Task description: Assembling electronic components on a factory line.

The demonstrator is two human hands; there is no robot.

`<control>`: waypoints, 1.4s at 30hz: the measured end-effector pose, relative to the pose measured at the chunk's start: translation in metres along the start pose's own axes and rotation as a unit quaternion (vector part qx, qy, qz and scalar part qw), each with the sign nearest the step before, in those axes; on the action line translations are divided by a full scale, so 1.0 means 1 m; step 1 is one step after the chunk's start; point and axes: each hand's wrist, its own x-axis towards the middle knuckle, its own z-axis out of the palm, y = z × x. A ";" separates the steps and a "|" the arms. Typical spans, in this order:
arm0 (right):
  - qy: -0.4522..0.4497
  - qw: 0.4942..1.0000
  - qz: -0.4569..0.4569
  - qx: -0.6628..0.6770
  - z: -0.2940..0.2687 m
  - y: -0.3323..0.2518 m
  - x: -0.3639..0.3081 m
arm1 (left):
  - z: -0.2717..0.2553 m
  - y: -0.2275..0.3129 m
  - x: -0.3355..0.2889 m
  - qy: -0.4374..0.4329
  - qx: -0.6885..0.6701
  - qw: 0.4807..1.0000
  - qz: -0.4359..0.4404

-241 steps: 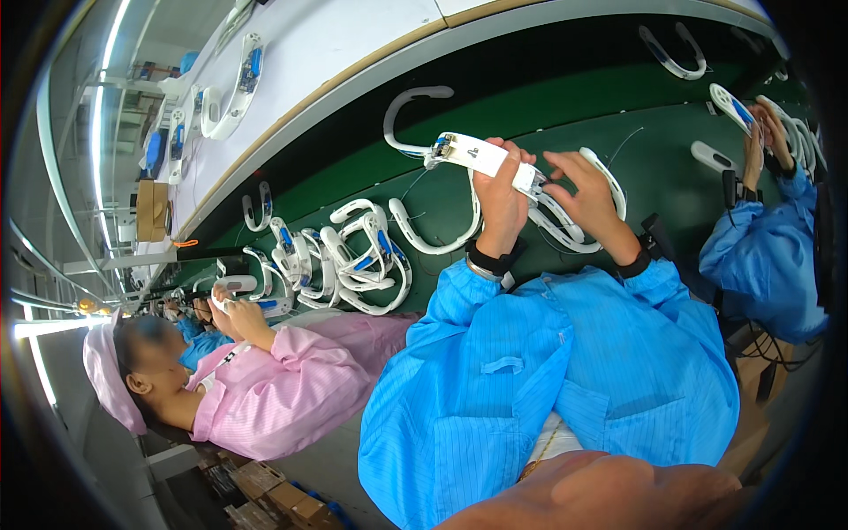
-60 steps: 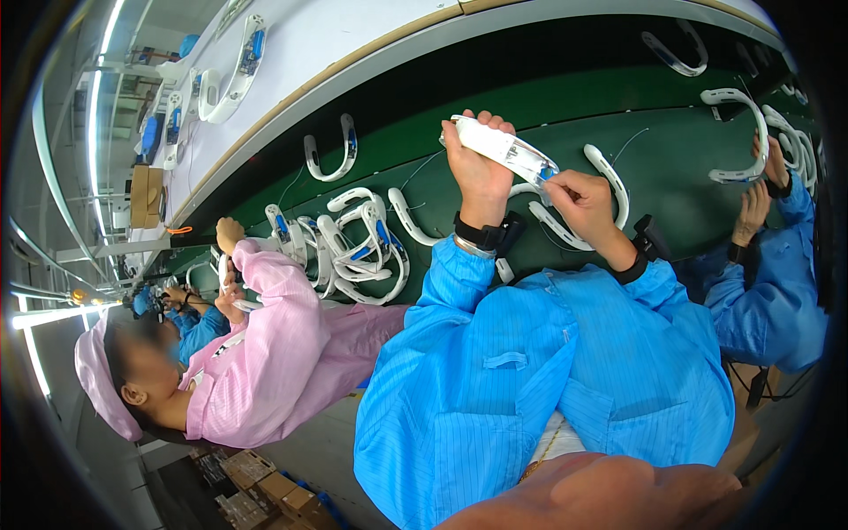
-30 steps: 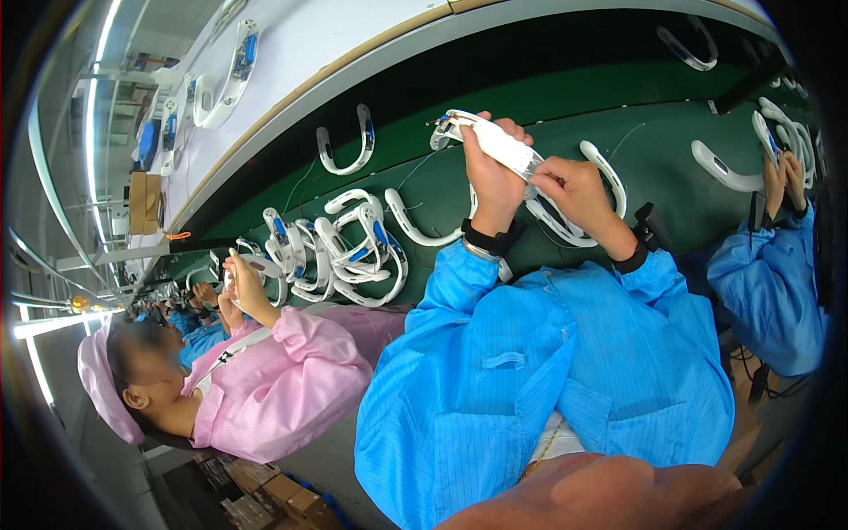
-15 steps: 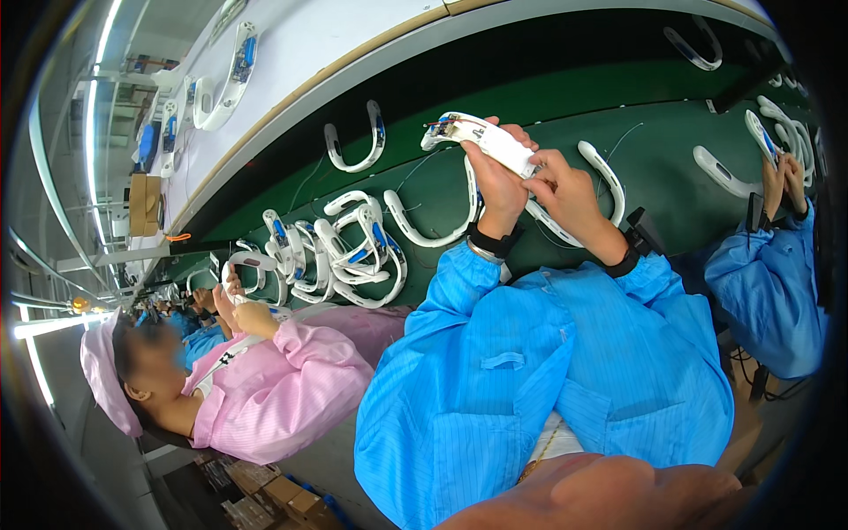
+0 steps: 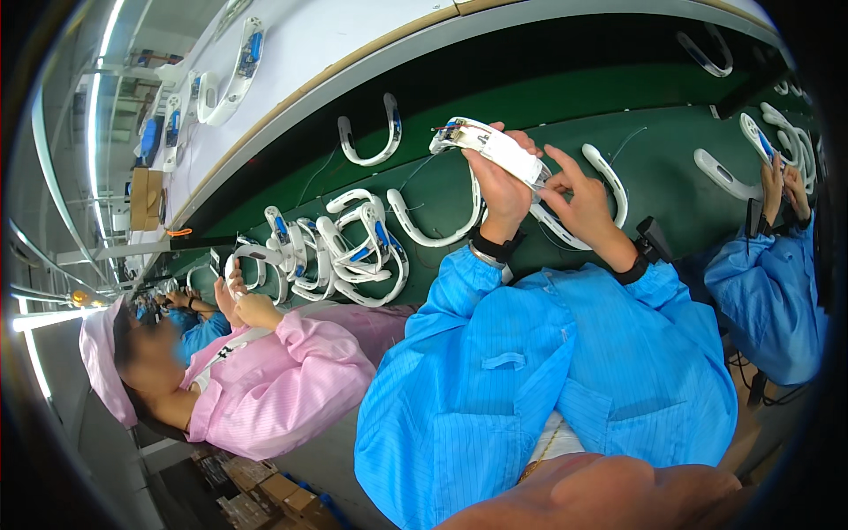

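Observation:
In my left hand (image 5: 500, 190) is a white curved plastic housing (image 5: 503, 152), with the fingers closed round its far side and the thumb along its near side. Its left end lies open, showing a small circuit board and thin red and dark wires. My right hand (image 5: 579, 205) is beside the housing's right end, index finger raised and apart from the thumb. Whether the thumb touches that end, I cannot tell. Below and behind my hands, U-shaped white housings (image 5: 435, 241) rest on the green work surface (image 5: 676, 150).
Left of me, several U-shaped housings lie in a heap (image 5: 353, 252). A person in pink (image 5: 283, 380) works there, and a person in blue (image 5: 764, 283) works at my right. A raised white shelf (image 5: 309, 40) runs along the far side, with more housings (image 5: 237, 75) on it.
My right hand has loosened from the housing's right end, and its index finger has lifted away. The held housing has shifted slightly to the right and nearer.

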 end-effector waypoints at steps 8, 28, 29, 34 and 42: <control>0.002 0.996 -0.063 -0.067 0.004 -0.004 -0.002 | -0.005 -0.006 -0.008 -0.042 0.011 0.999 -0.010; -0.050 0.996 -0.061 0.050 0.014 -0.013 0.134 | -0.002 -0.015 0.002 -0.014 0.139 0.971 -0.196; 0.006 0.994 -0.068 0.083 0.012 -0.014 0.143 | 0.000 -0.015 0.003 0.005 0.183 0.962 -0.200; 0.078 0.990 -0.039 0.114 0.001 0.028 0.154 | 0.009 -0.013 0.007 0.009 0.173 0.960 -0.220; -0.149 0.976 0.090 0.130 -0.012 0.062 0.057 | -0.009 -0.014 0.041 0.109 0.067 0.973 -0.191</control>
